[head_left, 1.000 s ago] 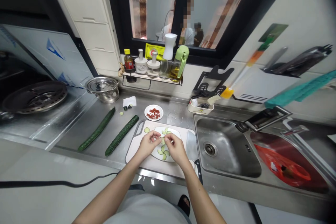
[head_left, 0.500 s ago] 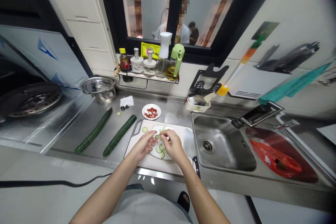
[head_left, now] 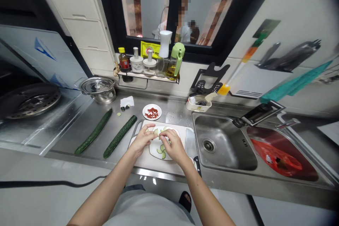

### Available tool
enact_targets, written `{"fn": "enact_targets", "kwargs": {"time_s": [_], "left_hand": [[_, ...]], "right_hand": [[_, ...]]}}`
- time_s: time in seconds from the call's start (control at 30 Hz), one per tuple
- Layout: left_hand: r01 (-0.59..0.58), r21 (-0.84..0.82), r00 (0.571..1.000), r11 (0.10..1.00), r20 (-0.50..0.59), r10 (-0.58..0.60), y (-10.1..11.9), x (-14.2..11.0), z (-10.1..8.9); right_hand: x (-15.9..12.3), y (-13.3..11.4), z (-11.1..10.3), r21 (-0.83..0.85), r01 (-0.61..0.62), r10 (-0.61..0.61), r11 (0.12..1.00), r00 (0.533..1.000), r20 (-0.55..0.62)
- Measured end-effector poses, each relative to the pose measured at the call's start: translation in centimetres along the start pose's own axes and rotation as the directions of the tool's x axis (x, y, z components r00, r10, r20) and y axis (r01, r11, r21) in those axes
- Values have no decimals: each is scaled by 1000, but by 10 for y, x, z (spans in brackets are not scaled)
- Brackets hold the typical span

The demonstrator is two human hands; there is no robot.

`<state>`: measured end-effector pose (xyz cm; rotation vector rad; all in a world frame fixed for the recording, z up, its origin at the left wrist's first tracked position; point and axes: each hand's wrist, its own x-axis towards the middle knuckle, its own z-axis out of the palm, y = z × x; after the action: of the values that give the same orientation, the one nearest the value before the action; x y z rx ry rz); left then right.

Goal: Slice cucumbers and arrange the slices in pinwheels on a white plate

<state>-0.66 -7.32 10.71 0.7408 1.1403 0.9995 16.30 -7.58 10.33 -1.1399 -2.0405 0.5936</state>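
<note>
Two hands working with a cucumber slice above a white plate

A thin, pale green cucumber slice [head_left: 156, 131] shows at the fingertips of both hands, over the far left part of a white plate [head_left: 153, 153]. The right hand [head_left: 172, 143] is closed in a pinch at the slice; the left hand [head_left: 143, 142] has its fingers partly bent, and I cannot tell whether it grips too. On the plate, curved cucumber pieces [head_left: 161, 150] form a pinwheel on the near side; more lie at the far side, partly hidden by the right hand. The plate rests on a pale cutting board [head_left: 144, 164], with a black-handled knife [head_left: 197, 166] along the board's right edge.

Behind the board, on the steel counter [head_left: 71, 137], is a small white dish holding red bits [head_left: 152, 113]. To the left lie two whole cucumbers [head_left: 120, 137], slanted side by side but apart. A lidded steel pot [head_left: 99, 86] stands farther back. To the right is a sink [head_left: 227, 162].
</note>
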Motion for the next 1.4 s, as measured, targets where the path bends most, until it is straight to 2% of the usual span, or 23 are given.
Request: {"fn": "enact_targets", "kwargs": {"time_s": [0.17, 0.33, 0.47, 0.63, 0.8, 0.93, 1.07, 1.23, 1.4], "left_hand": [[-145, 41, 989, 989, 34, 144, 7, -4, 0], [-312, 105, 949, 944, 73, 306, 11, -7, 1], [-389, 179, 921, 904, 104, 376, 15, -10, 3], [-458, 287, 889, 841, 115, 444, 16, -10, 3], [-509, 404, 853, 760, 122, 507, 16, -9, 2], [-511, 436, 848, 741, 117, 516, 14, -6, 1], [-477, 426, 870, 769, 107, 481, 7, 5, -4], [-370, 340, 929, 865, 130, 347, -10, 30, -17], [-322, 377, 947, 869, 146, 288, -34, 57, -34]], "right_hand": [[3, -6, -4, 15, 25, -25, 1000, 1000, 2], [9, -10, -7, 21, 46, -46, 999, 999, -7], [13, -12, -8, 51, 20, -19, 998, 1000, -9], [19, -11, -5, 173, -90, 89, 981, 996, 17], [23, -10, -1, 311, -241, 230, 919, 970, 72], [26, -7, 1, 369, -297, 275, 881, 955, 114], [29, 8, 9, 360, -353, 311, 864, 935, 171], [31, 39, 27, 172, -426, 367, 888, 883, 292], [29, 60, 46, 10, -465, 428, 885, 823, 373]]}}
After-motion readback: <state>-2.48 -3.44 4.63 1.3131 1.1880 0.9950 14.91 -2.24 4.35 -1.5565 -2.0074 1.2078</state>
